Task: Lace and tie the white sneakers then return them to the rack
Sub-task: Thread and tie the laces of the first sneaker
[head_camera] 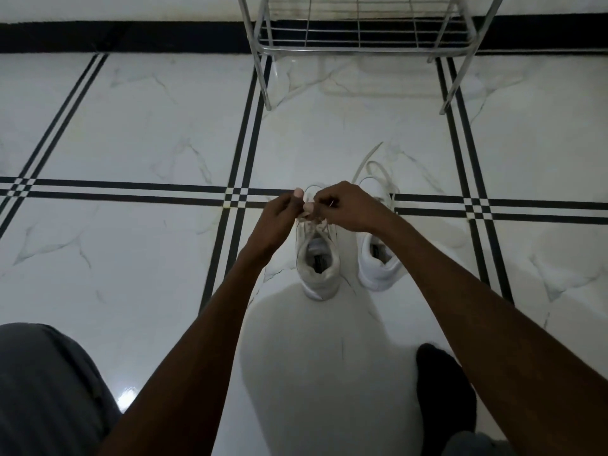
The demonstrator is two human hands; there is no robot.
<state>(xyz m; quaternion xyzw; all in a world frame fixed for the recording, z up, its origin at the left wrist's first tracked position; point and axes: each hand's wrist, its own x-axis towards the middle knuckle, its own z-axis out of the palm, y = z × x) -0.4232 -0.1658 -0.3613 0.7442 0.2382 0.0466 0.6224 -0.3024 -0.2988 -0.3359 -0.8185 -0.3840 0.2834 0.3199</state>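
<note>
Laces are the risk here. Both hands meet over the left sneaker, which stands on the tiled floor just in front of the person, well short of the wire rack at the far edge of the scene. The left hand is closed, thumb and fingers pinching one strand of the lace; the right hand is curled shut on the other strand, and the two hands touch or nearly touch above the shoe's upper eyelets. A small loop shows between the fingers, so the knot looks part-formed, though the strands are too thin and pale to trace exactly.

If either pinch slackens while the loop is drawn through, the bow could collapse and need redoing. Pulling unevenly could also drag the light shoe sideways into its neighbour, since nothing pins it down.

The right sneaker stands close beside the first, its loose lace trailing on the floor beyond the toe; a hand or arm could snag it.

Both shoes lie with their long axes running near to far, heels toward the person, toes toward the rack.
</note>
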